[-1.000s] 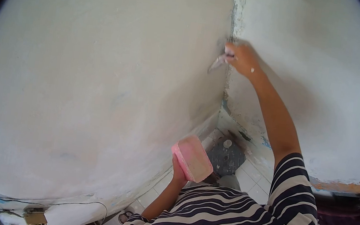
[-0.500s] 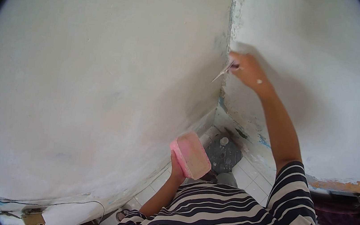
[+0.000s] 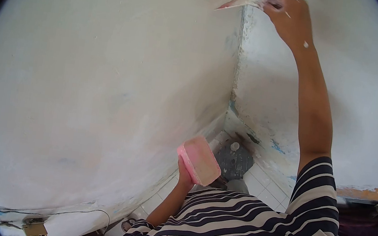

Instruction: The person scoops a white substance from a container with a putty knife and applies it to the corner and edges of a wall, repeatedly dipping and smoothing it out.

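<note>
Head camera: scraper (image 3: 243,2) up across the corner (image 3: 237,67), pink tub (image 3: 188,158) down low

From my remote seat I see the right hand (image 3: 292,18) raised at the top, its fingers clenched on the scraper, which is smeared with white and points leftward; I cannot tell whether it touches the left wall (image 3: 89,82). A pale spot (image 3: 306,44) marks the wrist. Lower down, the left hand (image 3: 185,173) grasps the pink tub by its side, the open top facing my camera, pale stuff (image 3: 208,168) inside. Beyond it I make out a dark grey slab (image 3: 235,165) near the white tiled floor (image 3: 258,189), bearing a small round pale object (image 3: 235,146). At lower left, a cable (image 3: 59,213) runs above a tan box (image 3: 35,230)
</note>
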`<state>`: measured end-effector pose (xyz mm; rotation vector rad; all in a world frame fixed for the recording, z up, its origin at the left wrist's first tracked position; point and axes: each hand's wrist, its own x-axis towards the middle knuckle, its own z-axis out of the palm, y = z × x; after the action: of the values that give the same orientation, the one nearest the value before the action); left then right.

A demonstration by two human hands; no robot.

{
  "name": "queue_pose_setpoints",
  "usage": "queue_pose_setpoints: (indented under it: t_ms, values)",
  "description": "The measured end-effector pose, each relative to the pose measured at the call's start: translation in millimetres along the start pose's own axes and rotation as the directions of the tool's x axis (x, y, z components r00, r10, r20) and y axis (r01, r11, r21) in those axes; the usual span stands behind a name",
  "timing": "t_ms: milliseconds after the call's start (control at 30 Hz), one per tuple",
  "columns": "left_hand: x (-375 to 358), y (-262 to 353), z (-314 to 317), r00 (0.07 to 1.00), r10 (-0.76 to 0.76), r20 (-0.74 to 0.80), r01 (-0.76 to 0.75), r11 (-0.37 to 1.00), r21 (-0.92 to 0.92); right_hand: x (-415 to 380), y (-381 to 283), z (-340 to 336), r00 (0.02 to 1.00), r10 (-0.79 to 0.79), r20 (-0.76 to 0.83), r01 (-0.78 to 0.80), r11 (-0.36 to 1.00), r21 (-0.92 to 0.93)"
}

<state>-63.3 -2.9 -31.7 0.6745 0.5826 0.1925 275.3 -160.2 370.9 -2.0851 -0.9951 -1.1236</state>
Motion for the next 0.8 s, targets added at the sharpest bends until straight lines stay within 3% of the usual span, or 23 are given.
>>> queue_pose_setpoints:
  t_ms: [67,133,200,300,400,533,600,633,700,733,800]
  values:
    - [-2.7,2.7,4.3,1.0,-0.005,0.009,0.005,1.0,-0.001,-18.8,-1.0,0.6,0.994,0.091,-0.062,-0.079,0.983,0.167]
    - [-2.0,4.4,5.1,1.0,-0.006,0.015,0.006,1.0,0.001,-45.6,-10.2,1.5,0.924,0.272,0.268,-0.327,0.927,0.186]
    - [0.1,1.5,0.3,0.999,0.013,0.049,-0.014,1.0,0.013,-82.9,4.1,40.7,0.868,0.229,0.44,-0.347,0.915,0.208]
    - [2.6,0.4,-3.1,0.998,-0.01,0.056,0.011,1.0,-0.028,-122.3,21.0,95.4,0.838,0.193,0.51,-0.334,0.921,0.199]
    - [1.2,2.6,1.2,0.999,0.011,0.053,-0.009,0.999,-0.03,-107.0,42.1,116.6,0.854,0.218,0.473,-0.389,0.871,0.301]
    - [-2.1,2.1,2.8,0.998,0.03,0.052,-0.029,0.999,-0.032,-24.5,25.9,66.0,0.945,0.147,0.291,-0.174,0.983,0.066]
    - [-2.2,3.3,3.1,1.0,0.012,0.015,-0.012,1.0,-0.022,8.8,18.2,37.6,0.997,0.025,0.08,-0.034,0.993,0.112]
    - [-2.0,3.4,2.9,1.0,0.012,0.019,-0.012,1.0,-0.023,21.8,11.6,20.0,0.997,0.023,0.077,-0.032,0.994,0.109]
    - [-3.1,2.9,2.2,0.999,0.026,0.029,-0.026,1.0,-0.013,37.5,-4.3,-12.5,0.985,0.027,-0.169,-0.006,0.992,0.122]
    - [-3.9,3.3,3.2,0.999,0.022,0.037,-0.022,1.0,-0.014,35.1,-11.3,-20.7,0.971,0.176,-0.16,-0.159,0.981,0.113]
    - [-4.6,6.6,5.8,0.997,-0.007,0.071,0.009,0.999,-0.031,17.0,-2.7,-22.0,0.982,0.147,-0.121,-0.134,0.985,0.107]
